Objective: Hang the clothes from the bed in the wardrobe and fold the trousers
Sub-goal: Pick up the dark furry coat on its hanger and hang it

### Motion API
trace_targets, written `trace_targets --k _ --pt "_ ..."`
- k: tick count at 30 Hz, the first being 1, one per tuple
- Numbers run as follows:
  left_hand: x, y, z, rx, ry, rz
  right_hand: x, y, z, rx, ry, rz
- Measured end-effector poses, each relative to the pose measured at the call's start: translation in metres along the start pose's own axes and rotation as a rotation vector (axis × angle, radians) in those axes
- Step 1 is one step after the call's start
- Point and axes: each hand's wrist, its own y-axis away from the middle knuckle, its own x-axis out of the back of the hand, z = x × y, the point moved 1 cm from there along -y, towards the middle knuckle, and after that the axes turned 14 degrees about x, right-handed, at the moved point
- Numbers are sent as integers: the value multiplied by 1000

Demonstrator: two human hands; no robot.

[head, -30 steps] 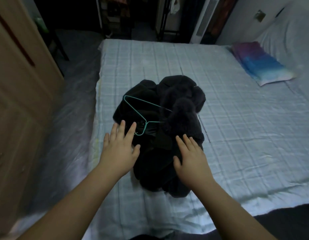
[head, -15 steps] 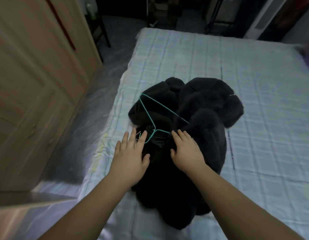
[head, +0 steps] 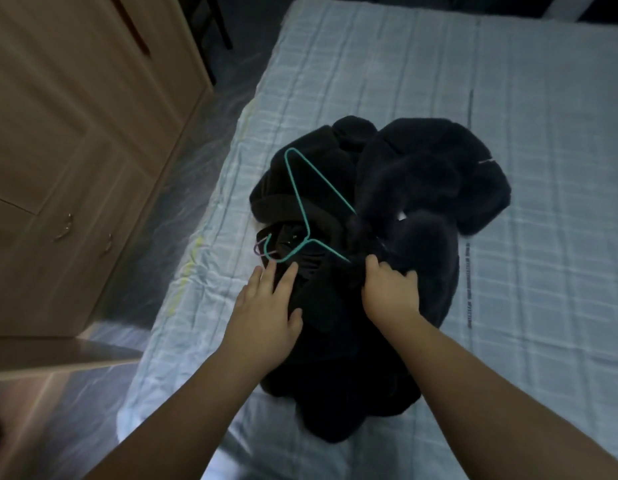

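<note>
- Lying on the bed (head: 387, 71), near its left edge: heap of black clothes (head: 415, 188), bunched up w/ fuzzy folds.
- Teal wire hanger (head: 302, 206) sits on top of heap, left part; its far end goes under the fabric. Small purple hook (head: 258, 250) just beside the teal hook.
- Left hand (head: 266, 317): fingers straight & spread, flat on the heap, tips just short of the hanger hook, gripping nothing.
- Right hand (head: 390, 292): fingers curled into black fabric, bunching it, close to hanger's lower arm.
- Wardrobe (head: 75, 133) at left, doors closed, across a strip of floor from bed.

teal hanger (head: 302, 206): far arm buried in black clothes (head: 421, 209) | right-hand fingers (head: 401, 275): tips hidden in cloth
</note>
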Motion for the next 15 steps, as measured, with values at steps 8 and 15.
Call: trace_targets --k 8,15 --pt "8 13 33 -122 104 -149 23 57 -28 -111 -500 284" --pt "25 40 48 -161 573 -489 38 120 -84 -182 -810 447"
